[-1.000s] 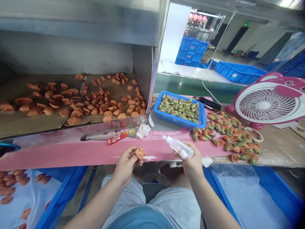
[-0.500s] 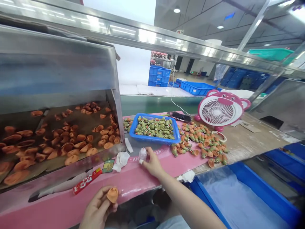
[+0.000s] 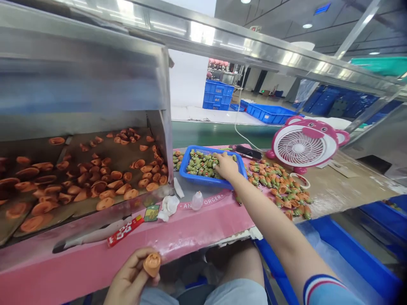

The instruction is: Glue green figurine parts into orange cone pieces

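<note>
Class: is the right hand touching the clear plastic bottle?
Apart. The head view shows the right hand over the blue basket, whose front wall lies between hand and clear plastic bottle.

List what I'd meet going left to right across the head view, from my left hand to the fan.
Left hand, tissue, bottle, right hand, fan.
</note>
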Tool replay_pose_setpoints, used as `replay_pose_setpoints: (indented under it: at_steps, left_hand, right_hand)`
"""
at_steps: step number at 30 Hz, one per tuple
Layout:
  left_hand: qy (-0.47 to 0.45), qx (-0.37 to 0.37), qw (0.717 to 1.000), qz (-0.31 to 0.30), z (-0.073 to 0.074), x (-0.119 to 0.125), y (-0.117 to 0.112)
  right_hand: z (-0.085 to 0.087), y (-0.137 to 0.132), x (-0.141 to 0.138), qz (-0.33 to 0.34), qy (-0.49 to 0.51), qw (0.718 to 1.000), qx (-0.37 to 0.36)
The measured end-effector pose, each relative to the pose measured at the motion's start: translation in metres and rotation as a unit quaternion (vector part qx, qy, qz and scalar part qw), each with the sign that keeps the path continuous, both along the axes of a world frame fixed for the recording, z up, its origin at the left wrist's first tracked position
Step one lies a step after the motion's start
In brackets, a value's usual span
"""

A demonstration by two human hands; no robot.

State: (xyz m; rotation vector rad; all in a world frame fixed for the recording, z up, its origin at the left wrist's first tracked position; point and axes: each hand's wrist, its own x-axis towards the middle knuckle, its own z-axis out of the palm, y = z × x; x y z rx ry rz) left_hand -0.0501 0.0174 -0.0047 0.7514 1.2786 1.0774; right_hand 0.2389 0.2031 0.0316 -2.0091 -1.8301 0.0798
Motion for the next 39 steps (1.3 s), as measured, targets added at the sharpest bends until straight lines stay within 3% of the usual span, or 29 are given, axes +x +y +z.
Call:
replay_pose_setpoints:
  at_steps: [3, 6, 10, 13, 17, 21, 24, 30, 39]
  left_hand:
    - [-0.014, 0.018, 0.999, 0.023, 0.007, 0.002, -0.008]
    - [-0.009, 0.013, 0.999, 0.046, 0.005, -0.003, -0.018]
    - [0.005, 0.004, 0.999, 0.043, 0.003, -0.012, -0.025]
    - [-0.001, 0.002, 1.0, 0.018, 0.007, -0.012, -0.024]
    - [-0.027, 0.011, 0.999, -0.026, 0.012, -0.002, -0.019]
    - [-0.058, 0.021, 0.994, -0.094, 0.018, 0.014, -0.016]
    - [-0.073, 0.043, 0.986, -0.147, 0.024, 0.025, -0.015]
    - [-0.094, 0.057, 0.976, -0.188, 0.037, 0.037, -0.018]
    - [-0.042, 0.067, 0.974, -0.213, 0.042, 0.038, -0.021]
  right_hand:
    - [-0.007, 0.024, -0.004, -0.007, -0.042, 0.998, -0.044]
    - [-0.011, 0.03, -0.002, -0.009, -0.057, 0.997, -0.056]
    - [0.002, 0.021, 0.005, -0.008, -0.042, 0.999, -0.012]
    - [0.019, -0.006, 0.004, 0.005, -0.007, 0.999, 0.048]
    - [0.04, -0.077, -0.014, 0.069, 0.051, 0.993, 0.083]
    - [0.052, -0.157, -0.044, 0.243, 0.155, 0.953, 0.096]
    - [0.055, -0.192, -0.061, 0.35, 0.166, 0.918, 0.081]
    - [0.053, -0.208, -0.072, 0.417, 0.151, 0.896, 0.026]
    - [0.049, -0.216, -0.072, 0.426, 0.069, 0.899, 0.078]
